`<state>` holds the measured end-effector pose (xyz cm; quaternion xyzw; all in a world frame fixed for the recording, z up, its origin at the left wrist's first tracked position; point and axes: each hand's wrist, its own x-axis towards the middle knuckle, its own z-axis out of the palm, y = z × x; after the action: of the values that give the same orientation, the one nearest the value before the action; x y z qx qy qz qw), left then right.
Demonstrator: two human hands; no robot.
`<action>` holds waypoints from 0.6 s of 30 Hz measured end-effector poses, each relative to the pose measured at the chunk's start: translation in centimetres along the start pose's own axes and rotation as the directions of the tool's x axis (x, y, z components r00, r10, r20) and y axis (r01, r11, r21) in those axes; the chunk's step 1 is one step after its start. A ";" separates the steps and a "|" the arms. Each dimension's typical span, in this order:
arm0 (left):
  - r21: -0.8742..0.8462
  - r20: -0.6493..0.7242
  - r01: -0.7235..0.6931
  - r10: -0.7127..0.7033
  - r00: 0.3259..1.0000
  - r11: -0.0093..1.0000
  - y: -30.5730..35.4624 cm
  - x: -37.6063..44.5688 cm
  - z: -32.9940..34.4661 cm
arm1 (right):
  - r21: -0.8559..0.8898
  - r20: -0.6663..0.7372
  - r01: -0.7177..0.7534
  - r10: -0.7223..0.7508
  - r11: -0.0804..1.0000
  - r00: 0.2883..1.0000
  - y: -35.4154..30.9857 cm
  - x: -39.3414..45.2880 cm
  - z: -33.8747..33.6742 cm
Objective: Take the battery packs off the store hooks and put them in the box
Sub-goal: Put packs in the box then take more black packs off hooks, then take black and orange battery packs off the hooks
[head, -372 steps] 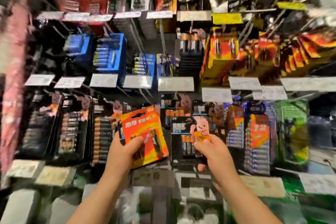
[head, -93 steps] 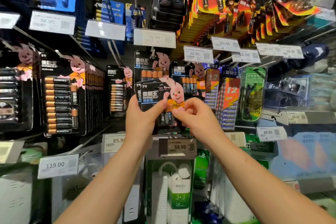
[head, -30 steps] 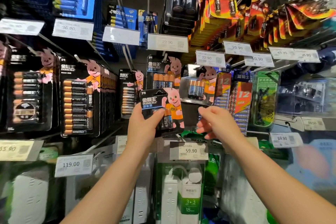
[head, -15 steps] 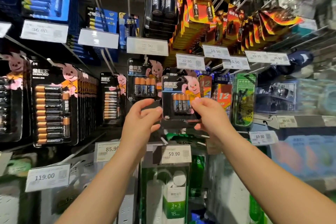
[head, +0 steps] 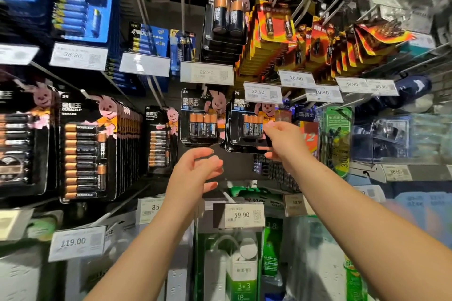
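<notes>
- I'm looking at a store wall of peg hooks, crowded with carded batteries and white price tags; the edges of the view are blurred.
- My right hand [head: 281, 140] is raised to a black four-cell battery pack [head: 247, 122]. Thumb and fingertips pinch the pack's right edge, next to the cells.
- That pack is the front one of a small stack, just under the 22.90 price tag [head: 263, 92]. I cannot tell whether it sits on its hook, since the tag covers the top of the card.
- My left hand [head: 195, 171] holds nothing. Its fingers are loosely curled and apart, hovering below the display, lower than the right hand and to its left.
- Just above the left hand hangs a second four-cell pack [head: 201, 118] of the same brand, apart from the fingers and beside the one I'm pinching.
- Farther left hang a slim many-cell pack [head: 159, 139] and a deep row of large black multi-packs [head: 85, 149].
- Up right, orange and red card packs [head: 276, 24] fan out on their hooks; blue packs [head: 80, 10] fill the upper left.
- Below, a 59.90 tag [head: 241, 215] sits above green and white boxed goods [head: 242, 273].
</notes>
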<state>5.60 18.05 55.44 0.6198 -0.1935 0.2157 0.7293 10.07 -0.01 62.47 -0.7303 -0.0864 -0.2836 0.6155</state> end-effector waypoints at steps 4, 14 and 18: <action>0.002 0.008 0.028 -0.028 1.000 1.000 -0.2 -0.1 -0.1 | -0.098 0.006 0.057 -0.057 0.994 0.998 0.2 0.0 0.2; 0.029 0.013 0.078 -0.078 0.997 0.997 -0.8 -0.9 0.5 | -0.022 -0.065 0.021 -0.022 1.000 0.998 1.0 0.1 -0.1; 0.032 0.014 0.080 -0.080 0.997 0.996 -1.0 -0.8 0.9 | 0.044 0.051 -0.110 0.107 0.993 0.993 1.0 0.5 0.2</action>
<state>5.45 16.96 54.36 0.6401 -0.1706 0.1846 0.7260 11.04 -0.17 61.91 -0.7258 -0.0681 -0.2298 0.6447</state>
